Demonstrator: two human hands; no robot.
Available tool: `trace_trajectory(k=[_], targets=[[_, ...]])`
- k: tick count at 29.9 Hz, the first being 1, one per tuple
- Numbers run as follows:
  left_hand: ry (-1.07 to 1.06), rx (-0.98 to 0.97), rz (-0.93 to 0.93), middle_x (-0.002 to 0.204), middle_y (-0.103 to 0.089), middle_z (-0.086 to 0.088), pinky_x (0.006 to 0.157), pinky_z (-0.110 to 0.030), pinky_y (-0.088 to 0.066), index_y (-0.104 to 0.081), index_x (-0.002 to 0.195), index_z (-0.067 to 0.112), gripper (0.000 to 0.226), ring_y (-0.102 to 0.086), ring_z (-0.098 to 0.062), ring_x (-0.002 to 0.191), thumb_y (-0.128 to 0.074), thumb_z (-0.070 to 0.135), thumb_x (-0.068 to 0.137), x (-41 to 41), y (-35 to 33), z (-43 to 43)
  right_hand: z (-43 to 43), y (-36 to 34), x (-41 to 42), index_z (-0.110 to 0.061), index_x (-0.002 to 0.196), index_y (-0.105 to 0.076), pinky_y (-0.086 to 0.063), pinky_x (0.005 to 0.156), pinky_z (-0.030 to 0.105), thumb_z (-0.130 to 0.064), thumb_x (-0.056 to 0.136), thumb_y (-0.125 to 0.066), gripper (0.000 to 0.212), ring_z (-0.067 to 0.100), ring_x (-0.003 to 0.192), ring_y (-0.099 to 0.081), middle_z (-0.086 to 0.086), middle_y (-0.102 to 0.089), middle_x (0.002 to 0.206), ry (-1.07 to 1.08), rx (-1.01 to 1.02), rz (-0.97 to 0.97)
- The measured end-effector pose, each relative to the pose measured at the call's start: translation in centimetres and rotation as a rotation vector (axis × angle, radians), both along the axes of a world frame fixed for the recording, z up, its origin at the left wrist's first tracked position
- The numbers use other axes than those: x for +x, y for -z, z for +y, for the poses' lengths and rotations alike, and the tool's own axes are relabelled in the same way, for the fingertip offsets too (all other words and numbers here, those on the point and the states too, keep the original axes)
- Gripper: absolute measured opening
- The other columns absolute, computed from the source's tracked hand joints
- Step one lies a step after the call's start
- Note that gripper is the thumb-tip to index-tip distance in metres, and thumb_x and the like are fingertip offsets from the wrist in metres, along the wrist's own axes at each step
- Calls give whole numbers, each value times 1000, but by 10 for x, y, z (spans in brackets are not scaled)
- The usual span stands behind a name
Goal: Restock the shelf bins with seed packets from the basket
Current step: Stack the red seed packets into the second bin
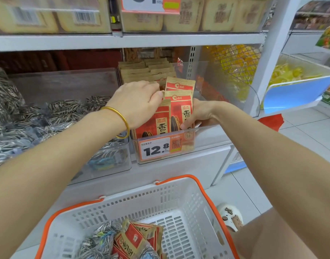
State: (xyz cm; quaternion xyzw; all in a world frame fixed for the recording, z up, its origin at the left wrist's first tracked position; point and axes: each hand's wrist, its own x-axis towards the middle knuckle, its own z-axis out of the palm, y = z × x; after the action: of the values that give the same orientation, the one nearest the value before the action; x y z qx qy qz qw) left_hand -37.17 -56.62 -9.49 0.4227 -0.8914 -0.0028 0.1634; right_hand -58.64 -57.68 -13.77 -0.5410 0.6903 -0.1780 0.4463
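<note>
Upright, red packets fill the clear bin.

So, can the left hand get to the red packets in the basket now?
Probably yes. The basket is open on top and its red packets lie uncovered below the left hand. That hand is at the shelf bin, so it must draw back first.

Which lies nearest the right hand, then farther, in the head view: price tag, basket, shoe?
1. Price tag, on the bin front just below the right hand.
2. Basket, lower, before the shelf.
3. Shoe, on the floor at lower right.
</note>
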Motion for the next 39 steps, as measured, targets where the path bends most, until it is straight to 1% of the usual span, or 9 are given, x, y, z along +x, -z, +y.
trace_trajectory(k=[3,7,13,21,23,27,30,35,39], targets=[[0,12,-17,148,-39,-6,114,-40,-24,-41,140,13,72,-32,-22,137,-11,45,83,0,1,-1,-2,-1,4,-18,126,-37,-57,75,45,12,62,-78,82,27,98,-64,8,-64,109,74,-99,-76],[-4,22,-15,150,-36,-3,115,-40,-21,-38,142,15,74,-29,-20,139,-10,47,82,0,2,-3,-3,4,6,-21,132,-34,-57,77,53,17,59,-76,92,30,105,-62,9,-63,114,153,-221,-113],[-4,31,-17,150,-36,-3,115,-41,-21,-38,142,15,74,-29,-20,139,-10,48,83,1,2,-4,5,-5,7,-21,120,-45,-53,61,32,8,73,-74,62,21,90,-64,2,-66,104,88,-127,1],[-21,29,-14,147,-40,-6,114,-44,-22,-39,142,15,73,-32,-24,137,-10,47,83,1,1,-2,10,-5,4,-19,104,-60,-48,97,43,5,73,-74,41,23,101,-63,2,-69,104,15,-148,-17],[-22,26,-16,146,-41,-6,114,-45,-22,-39,141,15,72,-33,-24,136,-10,47,83,0,1,-2,9,-6,7,-18,115,-63,-41,105,44,-9,70,-81,49,23,111,-59,2,-67,115,-23,-49,37],[-24,9,-22,143,-45,-9,112,-44,-26,-44,138,13,71,-37,-26,134,-11,46,84,-1,2,-3,2,-5,18,-14,128,-56,-39,106,46,-34,40,-93,97,27,119,-54,7,-60,128,84,55,-20],[-33,17,-15,145,-43,-8,113,-44,-25,-40,140,14,73,-35,-26,135,-10,47,84,-1,2,-4,2,-6,22,-11,126,-56,-42,104,43,-21,68,-82,64,26,115,-56,8,-62,124,131,47,-60],[-24,14,-15,147,-40,-6,114,-45,-22,-39,141,15,65,-32,-24,137,-14,47,91,0,3,-5,6,-14,15,-7,116,-62,-51,93,40,-14,71,-80,49,26,103,-64,12,-68,112,153,75,-43],[-10,-60,49,132,-54,-7,109,-45,-29,-52,128,12,62,-45,-25,125,-16,44,90,2,1,-1,17,-27,15,-9,114,-63,-57,84,36,-11,73,-79,44,25,103,-64,10,-66,115,157,-7,3]])
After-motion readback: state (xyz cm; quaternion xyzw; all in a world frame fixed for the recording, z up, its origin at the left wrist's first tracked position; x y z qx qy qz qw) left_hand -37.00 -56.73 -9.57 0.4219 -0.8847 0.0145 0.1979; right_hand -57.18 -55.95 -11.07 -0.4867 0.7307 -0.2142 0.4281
